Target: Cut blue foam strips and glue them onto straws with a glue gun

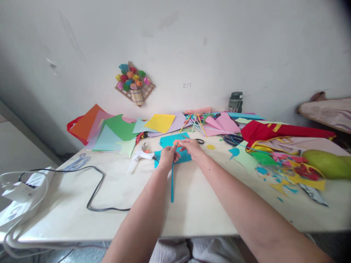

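Far off, we see a flower decoration (135, 83) on the wall (197, 47) at left and a bottle (235, 102) at right. Nearer, at right, we notice green fruit (319, 163).

One short marking (187, 86) can be read, and it stands on the wall (181, 44): three small, thin characters, "217" or "Z17" — the first is angular enough to pass for either a 2 or a Z. It sits near the middle, above the far edge of the counter (208, 208), between the flower ornament (137, 95) on the left and the bottle (236, 99) on the right. The bottle carries pale print low on its front — too small and blurred to make out. On the right side of the counter, the marks on the wrapper (314, 194) are likewise unreadable.
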`<state>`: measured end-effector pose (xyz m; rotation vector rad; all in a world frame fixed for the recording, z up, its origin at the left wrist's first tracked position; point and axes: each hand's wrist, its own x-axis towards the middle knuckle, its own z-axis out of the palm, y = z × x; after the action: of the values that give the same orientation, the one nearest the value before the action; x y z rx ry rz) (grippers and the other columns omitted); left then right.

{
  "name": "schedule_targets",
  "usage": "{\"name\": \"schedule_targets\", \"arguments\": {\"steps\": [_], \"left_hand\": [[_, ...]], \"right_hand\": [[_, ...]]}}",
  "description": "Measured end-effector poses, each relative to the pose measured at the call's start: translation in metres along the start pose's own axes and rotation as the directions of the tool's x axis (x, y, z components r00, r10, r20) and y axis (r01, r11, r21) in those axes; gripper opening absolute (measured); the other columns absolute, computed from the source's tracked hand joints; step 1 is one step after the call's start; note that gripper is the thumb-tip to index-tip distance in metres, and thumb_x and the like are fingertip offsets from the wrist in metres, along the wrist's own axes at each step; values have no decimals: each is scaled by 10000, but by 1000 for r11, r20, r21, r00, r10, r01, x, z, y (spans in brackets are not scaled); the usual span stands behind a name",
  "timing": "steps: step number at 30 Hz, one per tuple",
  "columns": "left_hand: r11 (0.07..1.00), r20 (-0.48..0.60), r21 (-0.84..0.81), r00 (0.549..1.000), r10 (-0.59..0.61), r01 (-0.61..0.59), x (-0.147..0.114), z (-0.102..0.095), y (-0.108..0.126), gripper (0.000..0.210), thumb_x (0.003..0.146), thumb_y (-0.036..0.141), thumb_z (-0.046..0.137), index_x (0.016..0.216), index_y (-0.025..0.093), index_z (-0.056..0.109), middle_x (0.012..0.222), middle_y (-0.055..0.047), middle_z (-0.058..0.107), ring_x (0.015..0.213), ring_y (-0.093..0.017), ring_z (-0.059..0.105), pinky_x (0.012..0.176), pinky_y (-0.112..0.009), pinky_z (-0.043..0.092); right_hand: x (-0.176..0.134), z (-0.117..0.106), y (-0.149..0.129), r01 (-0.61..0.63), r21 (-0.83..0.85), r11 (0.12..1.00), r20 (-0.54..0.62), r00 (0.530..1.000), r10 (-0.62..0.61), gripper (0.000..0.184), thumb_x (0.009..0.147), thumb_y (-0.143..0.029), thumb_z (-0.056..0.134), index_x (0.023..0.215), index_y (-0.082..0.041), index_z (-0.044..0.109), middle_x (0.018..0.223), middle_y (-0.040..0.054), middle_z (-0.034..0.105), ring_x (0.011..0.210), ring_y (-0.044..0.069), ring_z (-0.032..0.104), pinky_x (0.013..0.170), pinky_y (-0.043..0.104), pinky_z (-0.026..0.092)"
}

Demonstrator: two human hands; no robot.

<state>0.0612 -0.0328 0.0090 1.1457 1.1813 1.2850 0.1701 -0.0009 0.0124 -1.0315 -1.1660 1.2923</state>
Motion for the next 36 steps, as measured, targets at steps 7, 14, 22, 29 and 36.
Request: {"name": "schedule_targets", "arguments": {"steps": [7, 14, 22, 29, 36], "left_hand": [[999, 2, -38, 1000, -20, 20, -2, 1, 2, 258, 762, 376, 489, 652, 157, 410, 399, 21, 491, 289, -53, 374, 317, -177, 237], [997, 16, -63, 999, -33, 34, -4, 1, 4, 226, 775, 326, 474, 641, 155, 410, 405, 16, 489, 290, -57, 373, 315, -183, 235], [995, 36, -84, 998, -42, 45, -3, 0, 3, 235, 760, 350, 494, 656, 151, 423, 410, 14, 491, 290, -56, 374, 314, -179, 238], [991, 58, -106, 996, -72, 77, -2, 0, 2, 224, 758, 353, 488, 680, 158, 412, 423, 0, 506, 306, -72, 407, 329, -181, 266], [975, 81, -93, 977, -196, 203, 3, -3, 2, 197, 750, 337, 463, 774, 141, 458, 445, -26, 538, 316, -96, 436, 335, -195, 297]], "right_hand": [[-3, 0, -4, -29, 5, 1000, 0, 1000, 29, 102, 660, -181, 558, 721, -113, 605, 597, -9, 589, 412, 60, 497, 393, 179, 336], [-2, 1, -3, -27, 21, 999, 4, 1000, 27, 84, 661, -171, 557, 702, -108, 593, 566, -17, 568, 391, 53, 478, 374, 174, 316], [0, -1, 1, -19, 18, 1000, 31, 999, 19, 93, 666, -182, 563, 726, -119, 597, 570, -16, 573, 384, 47, 468, 370, 167, 312], [-3, 1, -2, -31, 37, 999, 26, 999, 30, 57, 656, -154, 563, 700, -121, 581, 582, -11, 583, 392, 45, 468, 359, 159, 308], [-4, -1, -2, -15, 27, 1000, 38, 999, 14, 72, 641, -180, 575, 688, -125, 577, 580, -4, 589, 379, 44, 456, 335, 156, 275]]}}
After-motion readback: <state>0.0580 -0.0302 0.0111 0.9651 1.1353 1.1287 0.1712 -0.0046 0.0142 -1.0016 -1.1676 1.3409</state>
